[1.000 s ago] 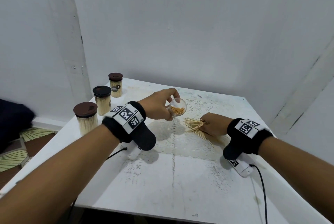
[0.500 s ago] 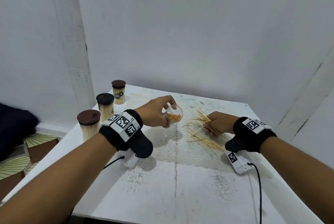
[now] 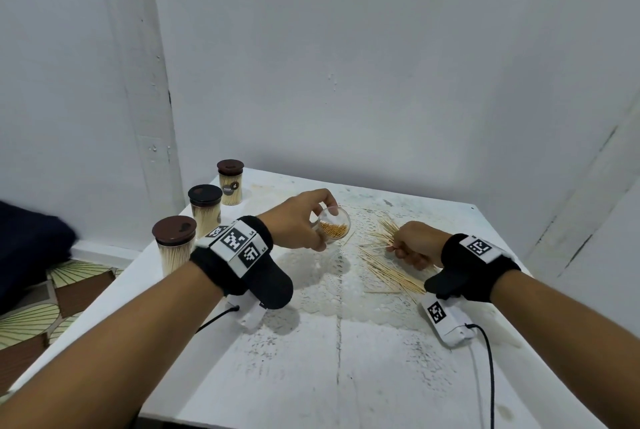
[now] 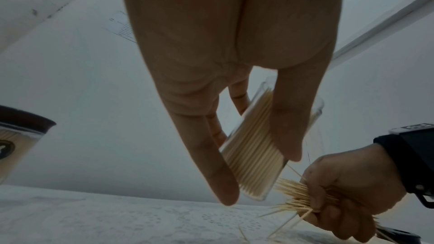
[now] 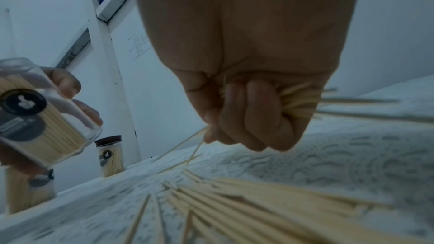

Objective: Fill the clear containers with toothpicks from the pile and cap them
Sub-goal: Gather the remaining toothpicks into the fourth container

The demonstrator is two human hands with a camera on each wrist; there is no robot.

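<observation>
Toothpicks [image 3: 388, 234] bunched in the right hand [image 3: 414, 245] needed aligning before sliding into the tilted jar [image 3: 334, 228] gripped by the left hand [image 3: 298, 219].

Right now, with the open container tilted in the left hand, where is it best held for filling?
Probably as the left hand holds it: round the clear container by its side wall, from the left. That leaves the tilted open mouth clear towards the right hand and its toothpick bundle.

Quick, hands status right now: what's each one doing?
Left hand: grips the open clear container, tilted, partly filled.
Right hand: fist closed round a bunch of toothpicks.
</observation>
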